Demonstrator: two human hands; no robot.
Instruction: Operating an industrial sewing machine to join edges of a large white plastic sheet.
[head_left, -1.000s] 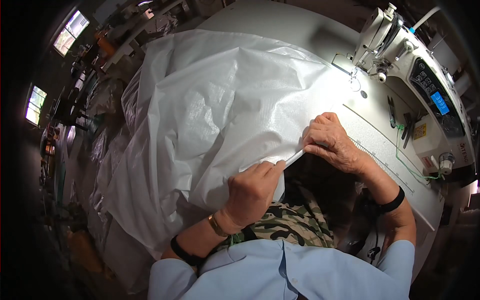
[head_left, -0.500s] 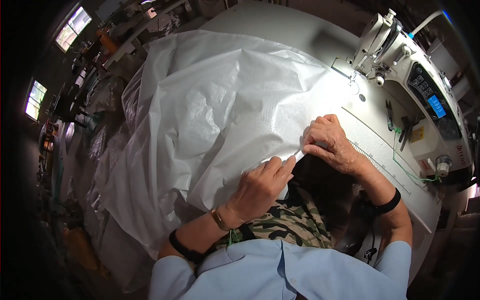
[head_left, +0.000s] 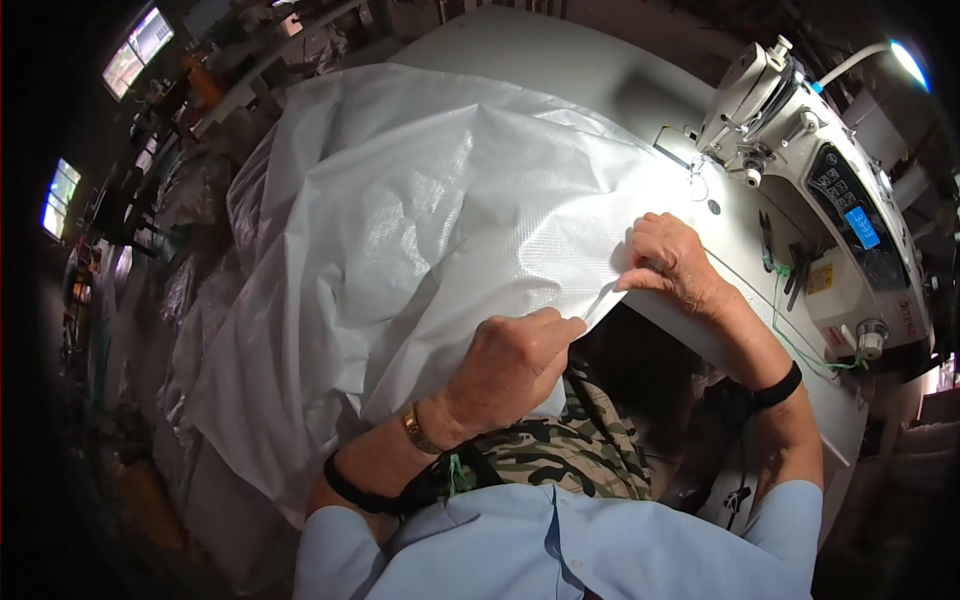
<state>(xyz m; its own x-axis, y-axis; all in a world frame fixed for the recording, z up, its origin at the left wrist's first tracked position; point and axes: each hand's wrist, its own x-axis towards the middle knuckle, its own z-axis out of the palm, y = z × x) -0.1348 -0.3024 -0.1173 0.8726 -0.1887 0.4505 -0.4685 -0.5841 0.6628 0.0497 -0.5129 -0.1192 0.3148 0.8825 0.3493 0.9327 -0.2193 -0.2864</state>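
Note:
A large sheet of white woven plastic fabric (head_left: 420,230) spreads over the table and hangs down on the left. My left hand (head_left: 515,360) is closed on the sheet's near edge, thumb and fingers pinching it. Farther along that edge, to the right, my right hand (head_left: 668,262) grips the fabric with curled fingers and the thumb beneath. The stretch of edge between the two hands looks folded and taut. Beyond my right hand, the sheet's far right part lies near the needle area of a white sewing machine (head_left: 755,130).
Scissors or thread snips (head_left: 766,240) and a dark slim tool (head_left: 797,275) lie by the machine's base, with green thread (head_left: 790,318) beside them. A lit lamp (head_left: 908,65) stands above. The table's right edge runs beside my right forearm. Clutter fills the dim left side.
My hands have moved apart along the edge, the left slightly down and the right slightly up. The edge between them is longer and straighter. The view has shifted a little.

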